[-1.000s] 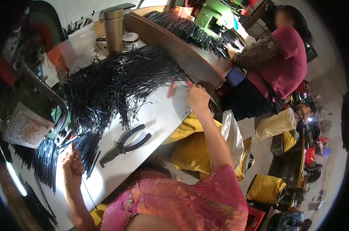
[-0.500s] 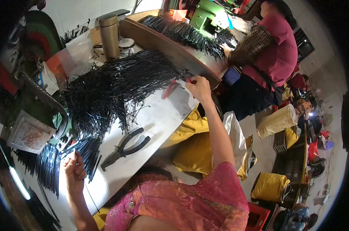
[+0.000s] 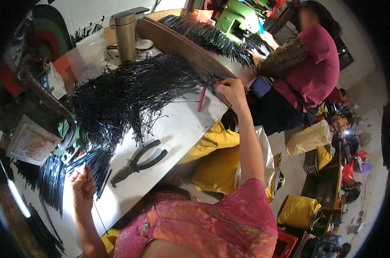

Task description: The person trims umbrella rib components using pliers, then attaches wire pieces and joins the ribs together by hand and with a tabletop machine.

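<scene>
My left hand (image 3: 82, 185) is closed in a pinch near the machine at the left. A thin black wire (image 3: 101, 217) runs down from its fingers over the table edge. My right hand (image 3: 232, 92) is at the far right corner of the white table, its fingers closed on one handle of red-handled pliers (image 3: 201, 99). The heads of those pliers are hard to make out against the black wires. Between the hands lie black-handled pliers (image 3: 137, 164), flat on the table. A large tangled pile of black wires (image 3: 130, 90) covers the back of the table.
Bundled black wires (image 3: 52, 185) lie under the machine (image 3: 68, 148) at the left. A gold thermos (image 3: 125, 38) stands behind the pile by a wooden divider (image 3: 182, 41). Beyond it a co-worker (image 3: 311, 64) works at a green machine (image 3: 240, 19). Yellow sacks (image 3: 216, 170) stand beside the table.
My right hand has shifted slightly right and the red-handled pliers have moved and turned with it, the free handle now more upright. My left hand stays in nearly the same place.
</scene>
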### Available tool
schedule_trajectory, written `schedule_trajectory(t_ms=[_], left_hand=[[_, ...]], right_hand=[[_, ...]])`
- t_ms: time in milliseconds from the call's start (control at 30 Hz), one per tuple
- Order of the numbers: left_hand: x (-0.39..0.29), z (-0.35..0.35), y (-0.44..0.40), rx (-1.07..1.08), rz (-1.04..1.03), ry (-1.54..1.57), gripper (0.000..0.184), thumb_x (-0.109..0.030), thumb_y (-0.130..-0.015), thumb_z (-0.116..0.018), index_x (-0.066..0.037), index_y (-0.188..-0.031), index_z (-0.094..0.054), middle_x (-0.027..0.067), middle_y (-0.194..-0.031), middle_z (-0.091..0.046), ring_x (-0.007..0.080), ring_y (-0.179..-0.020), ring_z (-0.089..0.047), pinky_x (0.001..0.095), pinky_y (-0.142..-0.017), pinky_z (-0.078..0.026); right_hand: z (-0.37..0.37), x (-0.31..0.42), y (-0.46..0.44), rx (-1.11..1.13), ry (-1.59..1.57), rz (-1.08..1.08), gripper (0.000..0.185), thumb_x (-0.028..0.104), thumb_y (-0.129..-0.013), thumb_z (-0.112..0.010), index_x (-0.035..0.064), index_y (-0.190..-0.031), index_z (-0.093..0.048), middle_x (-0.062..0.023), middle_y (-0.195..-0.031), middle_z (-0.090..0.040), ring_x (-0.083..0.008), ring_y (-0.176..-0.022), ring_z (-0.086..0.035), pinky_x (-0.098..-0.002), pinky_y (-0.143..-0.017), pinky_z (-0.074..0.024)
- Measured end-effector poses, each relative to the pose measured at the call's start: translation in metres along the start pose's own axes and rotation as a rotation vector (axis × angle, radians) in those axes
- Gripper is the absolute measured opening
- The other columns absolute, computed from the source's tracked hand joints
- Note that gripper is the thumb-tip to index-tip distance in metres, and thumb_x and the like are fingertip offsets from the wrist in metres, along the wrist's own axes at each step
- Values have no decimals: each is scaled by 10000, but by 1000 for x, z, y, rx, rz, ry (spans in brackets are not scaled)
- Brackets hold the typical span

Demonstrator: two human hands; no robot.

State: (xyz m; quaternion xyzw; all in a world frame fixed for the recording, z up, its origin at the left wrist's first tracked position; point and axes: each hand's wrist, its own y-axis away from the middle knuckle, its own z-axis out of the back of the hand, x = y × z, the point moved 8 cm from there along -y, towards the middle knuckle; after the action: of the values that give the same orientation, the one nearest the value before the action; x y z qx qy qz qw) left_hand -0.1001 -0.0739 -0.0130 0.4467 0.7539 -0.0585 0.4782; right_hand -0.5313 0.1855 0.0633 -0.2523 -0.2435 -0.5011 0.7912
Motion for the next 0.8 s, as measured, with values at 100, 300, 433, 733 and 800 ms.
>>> schedule_trajectory(t_ms=[100,300,433,733,800], left_hand=[[0,-4,-1,3,-6,-33,109,-151,-821,-536,-47,-853,-534,8,-675,-517,15,-425,-343,137,-305,-251],[0,-11,-3,-9,13,-51,108,-159,-824,-535,-53,-839,-546,-18,-602,-450,17,-406,-297,139,-319,-218],[-1,-14,-4,-1,7,-64,108,-154,-831,-523,-49,-834,-546,-17,-600,-445,15,-407,-293,141,-319,-215],[0,-9,-5,38,4,-49,125,-151,-824,-533,-34,-868,-539,9,-653,-508,16,-414,-350,129,-304,-251],[1,-7,-5,43,2,-53,124,-149,-827,-529,-36,-877,-540,7,-652,-506,16,-414,-345,131,-305,-250]], right_hand=[[4,0,5,99,-51,-36,313,194,-592,-595,-35,-805,-613,-168,-674,-599,-228,-639,-588,-314,-628,-443],[18,19,7,110,30,197,305,182,-581,-606,-14,-815,-616,-148,-669,-595,-193,-613,-566,-288,-608,-437],[24,24,8,58,153,276,297,209,-609,-596,59,-864,-619,-155,-716,-604,-270,-658,-588,-333,-625,-448],[36,50,23,-143,394,243,269,220,-646,-566,112,-887,-616,-130,-764,-613,-303,-725,-586,-370,-644,-455],[43,51,26,-168,358,196,299,200,-627,-569,92,-903,-613,-122,-772,-618,-283,-724,-591,-348,-642,-457]])
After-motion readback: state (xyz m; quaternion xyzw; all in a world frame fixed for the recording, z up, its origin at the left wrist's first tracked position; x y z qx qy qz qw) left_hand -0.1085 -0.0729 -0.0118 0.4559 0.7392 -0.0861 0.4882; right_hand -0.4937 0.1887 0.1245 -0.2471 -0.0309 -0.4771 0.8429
